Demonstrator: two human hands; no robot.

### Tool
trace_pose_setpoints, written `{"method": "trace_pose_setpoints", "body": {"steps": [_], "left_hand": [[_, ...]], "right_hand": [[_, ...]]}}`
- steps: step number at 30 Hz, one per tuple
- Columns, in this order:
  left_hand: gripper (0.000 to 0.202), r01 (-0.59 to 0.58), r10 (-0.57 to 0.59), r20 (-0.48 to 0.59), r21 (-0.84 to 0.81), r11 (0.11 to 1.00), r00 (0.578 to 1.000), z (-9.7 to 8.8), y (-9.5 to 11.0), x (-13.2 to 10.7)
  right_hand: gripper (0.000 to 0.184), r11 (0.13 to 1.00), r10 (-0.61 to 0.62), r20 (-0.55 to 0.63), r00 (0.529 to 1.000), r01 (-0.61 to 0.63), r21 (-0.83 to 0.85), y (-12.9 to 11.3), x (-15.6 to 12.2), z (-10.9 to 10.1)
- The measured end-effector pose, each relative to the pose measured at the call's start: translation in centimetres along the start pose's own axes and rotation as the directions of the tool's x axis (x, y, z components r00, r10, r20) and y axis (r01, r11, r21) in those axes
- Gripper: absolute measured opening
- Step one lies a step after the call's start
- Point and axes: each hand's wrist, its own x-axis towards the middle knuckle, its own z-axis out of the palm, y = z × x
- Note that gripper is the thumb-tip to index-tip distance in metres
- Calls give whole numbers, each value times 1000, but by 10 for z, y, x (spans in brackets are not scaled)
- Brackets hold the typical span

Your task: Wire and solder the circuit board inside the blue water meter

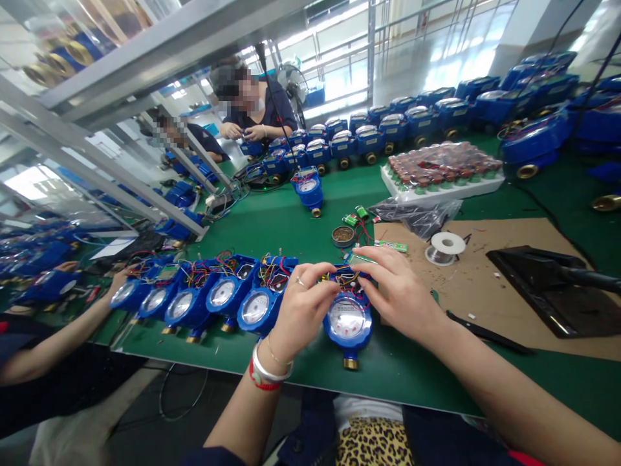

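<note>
A blue water meter point(348, 318) with a round clear dial and a brass fitting lies in front of me, its upper compartment open with coloured wires point(347, 279) showing. My left hand point(303, 301) is at the compartment's left side, thumb and fingers pinched together; whatever is between them is hidden. From the right, my right hand point(400, 291) reaches over the same compartment. Its fingers grip a small green circuit board point(359, 257), partly covered by the fingertips. Left of my left hand, another open blue meter point(255, 309) stands at the end of a row of several.
A co-worker's hand point(120, 281) touches the row's far left. Cardboard point(466, 285) on the right carries a solder spool point(444, 248) and a black tool stand point(557, 291). Behind are a round tin point(343, 236), a battery tray point(444, 171) and rows of meters point(369, 139). Another person sits opposite.
</note>
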Motion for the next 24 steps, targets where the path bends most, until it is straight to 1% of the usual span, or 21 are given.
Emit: {"method": "trace_pose_setpoints", "body": {"steps": [2, 3, 5, 6, 8, 9, 11, 13, 15, 19, 24], "left_hand": [[15, -86, 85, 53, 12, 996, 995, 2, 1, -4], [16, -107, 107, 76, -10, 994, 991, 4, 0, -6], [17, -91, 101, 97, -96, 991, 990, 7, 0, -8], [18, -47, 61, 91, -142, 989, 994, 9, 0, -8], [17, 107, -94, 71, -221, 969, 993, 12, 1, -7], [16, 200, -190, 62, -251, 947, 980, 14, 3, -6], [15, 359, -359, 60, -309, 881, 932, 17, 5, -3], [13, 444, -452, 75, -386, 808, 889, 20, 7, 0], [10, 469, -495, 82, -479, 742, 865, 24, 7, 4], [6, 472, -540, 101, -635, 612, 835, 33, 3, 9], [12, 467, -576, 154, -763, 447, 803, 38, 0, 10]], "right_hand": [[22, 1000, 9, -2, 1000, -9, 2, 1, 0, 0], [22, 1000, 13, -2, 1000, -13, 4, 1, 0, 0], [22, 1000, 20, 3, 1000, -20, 10, 0, 0, 0], [22, 1000, 22, 6, 1000, -22, 12, 0, 0, 0], [22, 1000, 26, 10, 1000, -26, 17, -1, 0, 0], [22, 999, 28, 10, 1000, -28, 20, -1, 0, 1], [21, 999, 29, 11, 1000, -29, 24, -2, 1, 1], [21, 999, 26, 13, 1000, -27, 25, -2, 2, 2], [21, 1000, 22, 15, 1000, -22, 22, -2, 3, 3], [22, 1000, 14, 16, 1000, -14, 8, -3, 9, 3], [18, 1000, -18, 41, 999, 18, -4, -3, 15, 5]]}}
